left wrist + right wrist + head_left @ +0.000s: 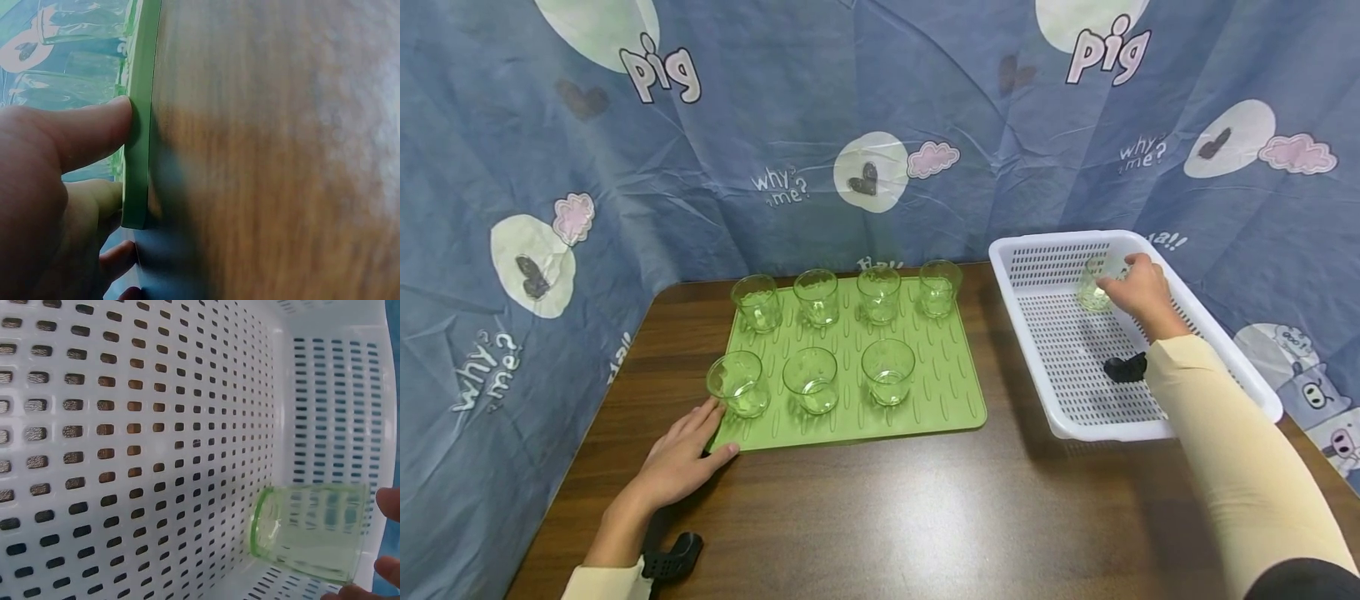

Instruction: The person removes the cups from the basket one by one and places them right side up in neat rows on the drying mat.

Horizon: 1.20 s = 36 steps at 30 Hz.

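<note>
Clear green-tinted glasses stand upright on a green drying mat [940, 392]: several in the back row, three in front. My left hand [681, 458] rests at the mat's near left corner, its straight thumb touching the mat's edge. Close to its fingertips is the front-left glass [739, 387]. Over at the right, my right hand [1138, 292] is inside the white basket [1030, 350], fingers spread around the rim side of another green glass [306, 531]. In the right wrist view gaps show between two fingertips and that glass; whether the lowest digit touches it, I cannot tell.
The brown wooden table [880, 517] bears both mat and basket. A blue printed cloth [865, 100] hangs behind and beside it. The basket has raised, slotted walls and stands right of the mat. A black wrist mount [673, 557] sits at my left wrist.
</note>
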Each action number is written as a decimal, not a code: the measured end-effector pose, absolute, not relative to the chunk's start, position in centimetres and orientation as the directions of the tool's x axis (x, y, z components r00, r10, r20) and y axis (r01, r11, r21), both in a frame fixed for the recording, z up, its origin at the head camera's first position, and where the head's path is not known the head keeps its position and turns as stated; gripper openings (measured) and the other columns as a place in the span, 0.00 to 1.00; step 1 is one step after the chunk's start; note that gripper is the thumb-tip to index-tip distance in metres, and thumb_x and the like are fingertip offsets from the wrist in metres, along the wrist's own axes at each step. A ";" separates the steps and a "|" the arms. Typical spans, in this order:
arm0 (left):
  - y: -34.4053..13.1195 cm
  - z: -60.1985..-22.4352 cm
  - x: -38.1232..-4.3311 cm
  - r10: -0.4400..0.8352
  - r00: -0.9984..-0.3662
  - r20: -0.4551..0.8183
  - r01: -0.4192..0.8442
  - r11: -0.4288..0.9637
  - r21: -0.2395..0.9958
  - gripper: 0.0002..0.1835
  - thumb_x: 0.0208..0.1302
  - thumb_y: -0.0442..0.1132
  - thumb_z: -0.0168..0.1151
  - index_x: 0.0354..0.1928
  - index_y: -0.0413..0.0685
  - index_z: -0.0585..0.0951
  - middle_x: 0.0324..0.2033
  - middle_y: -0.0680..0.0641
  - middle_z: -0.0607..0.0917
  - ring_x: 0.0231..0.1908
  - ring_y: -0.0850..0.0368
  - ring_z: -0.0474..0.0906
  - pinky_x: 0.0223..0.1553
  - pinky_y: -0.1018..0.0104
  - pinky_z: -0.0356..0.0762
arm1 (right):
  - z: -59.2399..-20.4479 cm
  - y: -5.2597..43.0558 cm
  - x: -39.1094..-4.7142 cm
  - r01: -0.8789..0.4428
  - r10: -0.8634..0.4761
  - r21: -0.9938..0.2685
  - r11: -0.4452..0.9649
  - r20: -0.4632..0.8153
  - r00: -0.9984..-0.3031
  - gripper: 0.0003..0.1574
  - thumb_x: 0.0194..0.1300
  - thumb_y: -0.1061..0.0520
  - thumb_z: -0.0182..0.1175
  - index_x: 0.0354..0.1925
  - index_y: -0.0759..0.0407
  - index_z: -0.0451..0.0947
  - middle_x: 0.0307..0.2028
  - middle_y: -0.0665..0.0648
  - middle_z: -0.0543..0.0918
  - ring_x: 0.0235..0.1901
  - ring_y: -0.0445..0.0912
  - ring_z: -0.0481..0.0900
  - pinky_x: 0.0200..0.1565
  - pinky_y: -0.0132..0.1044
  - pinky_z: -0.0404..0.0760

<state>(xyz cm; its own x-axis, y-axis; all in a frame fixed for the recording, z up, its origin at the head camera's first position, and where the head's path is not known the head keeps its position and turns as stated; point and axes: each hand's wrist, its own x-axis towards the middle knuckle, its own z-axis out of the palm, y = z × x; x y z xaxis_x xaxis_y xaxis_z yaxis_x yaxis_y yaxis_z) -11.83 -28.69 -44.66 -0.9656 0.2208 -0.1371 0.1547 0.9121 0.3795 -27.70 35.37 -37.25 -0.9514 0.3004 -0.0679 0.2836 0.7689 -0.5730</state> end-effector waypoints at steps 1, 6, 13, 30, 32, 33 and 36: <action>-28.7 -44.6 -11.8 0.220 -0.966 -0.137 0.154 0.912 0.380 0.43 0.71 0.58 0.54 0.75 0.33 0.58 0.76 0.31 0.53 0.72 0.25 0.51 0.61 0.22 0.55 | -37.3 35.4 -27.8 0.288 0.299 -0.585 0.758 -0.082 -0.951 0.49 0.70 0.48 0.51 0.75 0.74 0.44 0.69 0.83 0.54 0.68 0.75 0.56 0.68 0.66 0.60; -28.6 -44.6 -11.9 0.226 -0.965 -0.131 0.163 0.913 0.374 0.42 0.72 0.58 0.54 0.75 0.33 0.58 0.76 0.31 0.54 0.72 0.26 0.52 0.60 0.22 0.55 | -37.8 35.4 -28.3 0.318 0.306 -0.629 0.710 -0.131 -0.943 0.53 0.69 0.50 0.53 0.76 0.73 0.37 0.72 0.81 0.51 0.70 0.74 0.55 0.69 0.66 0.59; -28.4 -44.5 -11.9 0.225 -0.965 -0.134 0.162 0.915 0.370 0.42 0.71 0.58 0.54 0.75 0.33 0.59 0.76 0.31 0.54 0.72 0.26 0.52 0.60 0.21 0.55 | -39.2 35.6 -29.3 0.343 0.335 -0.699 0.627 -0.156 -0.929 0.58 0.69 0.52 0.56 0.77 0.71 0.29 0.74 0.80 0.46 0.74 0.72 0.50 0.72 0.64 0.55; -28.5 -44.3 -11.7 0.219 -0.966 -0.135 0.156 0.916 0.370 0.42 0.72 0.58 0.53 0.74 0.33 0.59 0.76 0.31 0.54 0.72 0.27 0.52 0.60 0.22 0.56 | -39.5 35.0 -29.5 0.380 0.350 -0.701 0.603 -0.195 -0.916 0.61 0.67 0.48 0.60 0.77 0.68 0.31 0.73 0.80 0.51 0.72 0.72 0.55 0.72 0.64 0.57; -28.5 -44.3 -11.7 0.217 -0.967 -0.136 0.154 0.916 0.370 0.42 0.72 0.58 0.54 0.75 0.33 0.59 0.76 0.31 0.54 0.72 0.27 0.52 0.60 0.22 0.55 | -39.4 34.8 -29.5 0.375 0.332 -0.690 0.619 -0.203 -0.921 0.61 0.66 0.46 0.61 0.77 0.68 0.34 0.72 0.80 0.52 0.71 0.72 0.56 0.71 0.65 0.59; -28.5 -44.3 -11.6 0.217 -0.967 -0.136 0.153 0.916 0.371 0.42 0.72 0.58 0.53 0.75 0.33 0.59 0.76 0.31 0.54 0.72 0.27 0.52 0.60 0.22 0.55 | -39.4 34.8 -29.5 0.371 0.323 -0.688 0.624 -0.206 -0.924 0.62 0.66 0.45 0.62 0.77 0.68 0.34 0.72 0.80 0.52 0.71 0.72 0.56 0.70 0.65 0.59; -28.5 -44.3 -11.6 0.217 -0.966 -0.136 0.153 0.915 0.373 0.42 0.72 0.58 0.53 0.74 0.33 0.58 0.76 0.31 0.54 0.72 0.26 0.52 0.61 0.22 0.55 | -39.5 34.5 -29.4 0.359 0.295 -0.683 0.636 -0.215 -0.931 0.64 0.65 0.42 0.62 0.77 0.67 0.33 0.73 0.80 0.49 0.71 0.73 0.55 0.70 0.65 0.59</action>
